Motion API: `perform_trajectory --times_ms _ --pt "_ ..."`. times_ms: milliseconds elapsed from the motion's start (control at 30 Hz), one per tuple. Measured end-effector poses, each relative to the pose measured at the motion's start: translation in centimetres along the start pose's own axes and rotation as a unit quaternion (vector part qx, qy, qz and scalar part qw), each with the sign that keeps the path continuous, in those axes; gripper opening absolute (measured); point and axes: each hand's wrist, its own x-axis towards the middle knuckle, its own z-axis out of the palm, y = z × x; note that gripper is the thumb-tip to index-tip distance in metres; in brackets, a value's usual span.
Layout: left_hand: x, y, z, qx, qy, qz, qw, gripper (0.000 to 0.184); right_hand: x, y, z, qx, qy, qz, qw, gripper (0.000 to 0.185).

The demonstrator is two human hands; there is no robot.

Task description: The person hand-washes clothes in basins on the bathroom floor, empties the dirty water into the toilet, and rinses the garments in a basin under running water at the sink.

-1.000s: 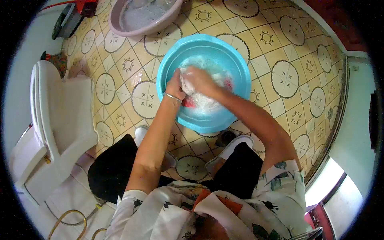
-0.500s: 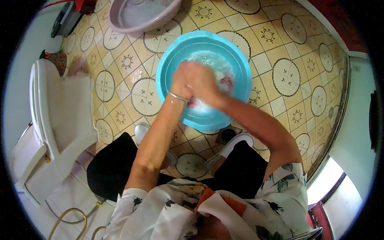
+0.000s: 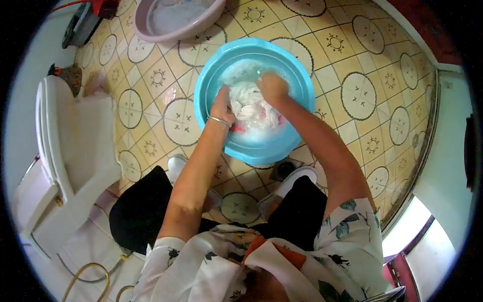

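Observation:
A round blue basin [image 3: 204, 95] on the tiled floor holds foamy water and a wet white cloth [image 3: 246, 106] with red or pink patches at its lower edge. My left hand [image 3: 221, 106], with a bracelet at the wrist, is at the basin's left inside, its fingers closed round the cloth's left edge. On the upper right of the cloth is my right hand [image 3: 274, 88], slightly blurred and curled into a fist; what its fingers hold is hidden.
A pink basin [image 3: 219, 17] with sudsy water stands at the top left. On the left is a white plastic chair [image 3: 80, 146], with a yellowish hose [image 3: 103, 282] below it. A dark round drain [image 3: 286, 170] lies below the blue basin.
My hands were together over the basin's left half. My right hand has since moved right, away from my left hand, and more of the white cloth shows between them.

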Motion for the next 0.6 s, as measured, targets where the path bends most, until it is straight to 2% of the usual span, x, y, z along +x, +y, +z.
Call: perform_trajectory --times_ms 67,100,133,167,200,233,267,300,333,367,400,433,467,500,567,600 --pt "-2.5 0.6 3.1 -0.036 0.064 -0.009 0.997 0.043 0.6 0.0 3.4 0.067 -0.072 -0.096 0.990 0.028" --pt "-2.4 0.5 2.8 -0.033 0.061 -0.010 0.998 0.043 0.5 -3.7 0.9 0.040 -0.108 -0.133 0.984 0.024" --pt "-2.2 0.4 1.7 0.056 0.024 0.054 0.997 0.045 -0.3 -8.9 -3.2 0.013 -0.146 -0.171 0.974 0.020" --pt "-2.0 0.1 0.3 0.142 -0.010 0.117 0.983 0.047 -1.4 -12.2 -5.3 0.156 -0.197 -0.080 0.965 0.021" --pt "-1.3 0.2 -1.0 0.185 -0.028 0.145 0.971 0.048 -2.5 -14.5 -5.6 0.134 -0.155 -0.150 0.967 0.023" --pt "-0.6 0.2 -2.3 0.227 -0.043 0.176 0.957 0.049 -3.4 -15.6 -6.4 0.135 -0.155 -0.149 0.967 0.023" --pt "1.3 1.0 -3.0 0.040 -0.273 0.009 0.961 0.041 -4.0 -16.5 -7.3 0.149 -0.132 -0.184 0.963 0.023" --pt "1.2 1.2 -3.0 -0.054 -0.358 -0.063 0.930 0.037 -4.1 -16.9 -8.1 0.161 -0.108 -0.218 0.956 0.023" --pt "0.2 1.6 -1.7 -0.131 -0.427 -0.147 0.882 0.034 -3.7 -16.4 -8.9 0.094 -0.074 -0.241 0.963 0.022" --pt "-1.3 1.0 -0.5 -0.132 -0.427 -0.147 0.882 0.034 -2.7 -15.2 -7.9 0.038 -0.100 -0.207 0.973 0.021" --pt "-4.0 0.2 3.3 -0.084 -0.257 -0.055 0.961 0.033 -1.0 -13.5 -6.6 -0.019 -0.126 -0.172 0.977 0.020" --pt "-5.2 -0.8 5.6 -0.034 -0.074 0.039 0.996 0.032 1.0 -11.2 -6.2 0.006 -0.085 -0.114 0.990 0.017" --pt "-3.9 -1.9 5.2 -0.076 -0.135 0.001 0.988 0.032 2.3 -9.7 -6.1 0.031 -0.043 -0.055 0.997 0.015" --pt "-4.3 -1.6 5.8 -0.076 -0.137 0.002 0.988 0.032 2.4 -9.7 -6.5 0.030 -0.040 -0.056 0.997 0.015" --pt "-5.3 -1.2 6.8 0.005 -0.019 0.016 1.000 0.033 1.9 -10.1 -7.0 0.031 -0.059 0.010 0.998 0.014" --pt "-0.7 -1.1 1.0 0.198 -0.117 0.129 0.965 0.031 0.0 -11.2 -7.9 0.112 -0.066 -0.071 0.989 0.011"
